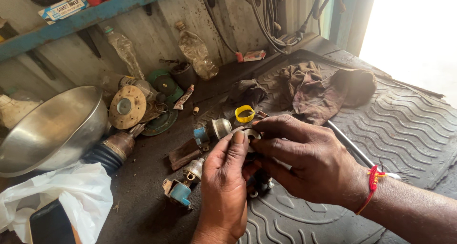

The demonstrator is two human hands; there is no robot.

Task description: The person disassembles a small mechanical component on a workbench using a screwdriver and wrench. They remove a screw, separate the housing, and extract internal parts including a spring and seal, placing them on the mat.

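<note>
Fingers (pixel 240 141) of the left hand (pixel 223 187) curl closed around a small round metal part (pixel 251 133), the thumb pressed on its rim, while the right hand (pixel 309 160) pinches the same part from the other side — both hands grip it together, held just above the dark rubber mat (pixel 404 129). A red thread (pixel 373 177) circles the right wrist. Just beside the hands, on the mat, lie a yellow ring (pixel 244 112), a small metal cup (pixel 221 128) with a blue piece, and another blue-ended fitting (pixel 180 190) near the left wrist. A thin metal rod (pixel 352 146) runs out from behind the right hand. Farther back sits a crumpled brown rag (pixel 323 91). Off to the left — well apart — are a big steel bowl (pixel 52 129), a white plastic bag (pixel 81 191) and a round rusty disc (pixel 127 107).
</note>
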